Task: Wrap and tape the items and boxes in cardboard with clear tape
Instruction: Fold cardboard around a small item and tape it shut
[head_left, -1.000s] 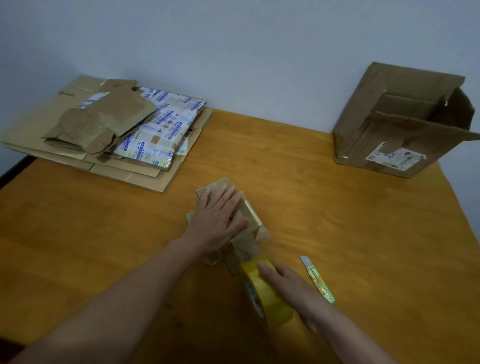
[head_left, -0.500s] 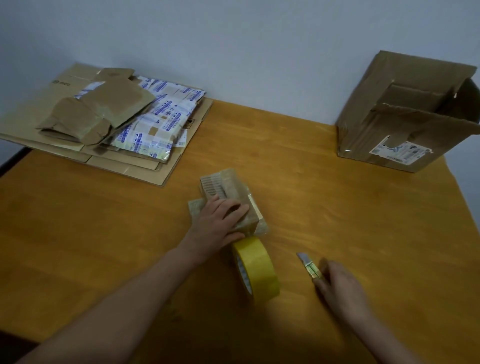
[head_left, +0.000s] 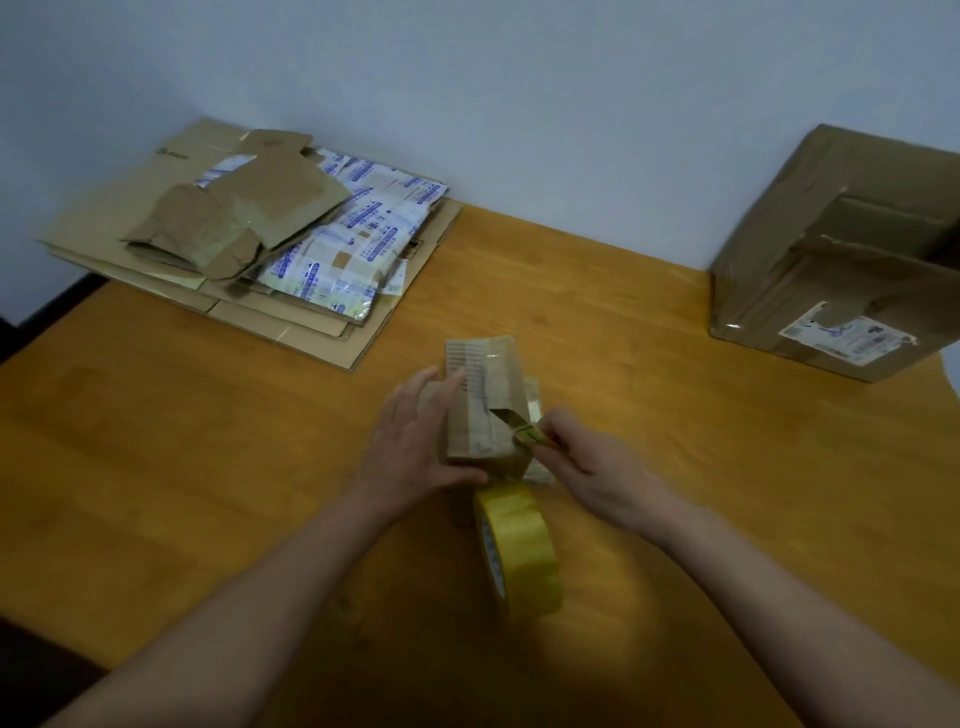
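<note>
Held parcel (head_left: 480, 410) on the surface (head_left: 208, 467) with left hand (head_left: 415, 436), fingers along its side, thumb round its near end. Gripped knife (head_left: 506, 420) in right hand (head_left: 587, 467), handle mostly hidden, blade on parcel top. Saw tape (head_left: 519, 551) on edge just nearer than both hands. Found box (head_left: 831, 249) far right of them cut off by the frame. Could not read its label (head_left: 847, 338) or the blue print on the mailer (head_left: 358, 239) far left.

- A wooden counter (head_left: 208, 467) is filling the view.
- A pale wall (head_left: 519, 104) is rising behind the counter.
- A torn open box (head_left: 810, 291) is sitting at the counter's far right.
- Printed plastic mailers (head_left: 358, 234) are lying at the counter's far left.
</note>
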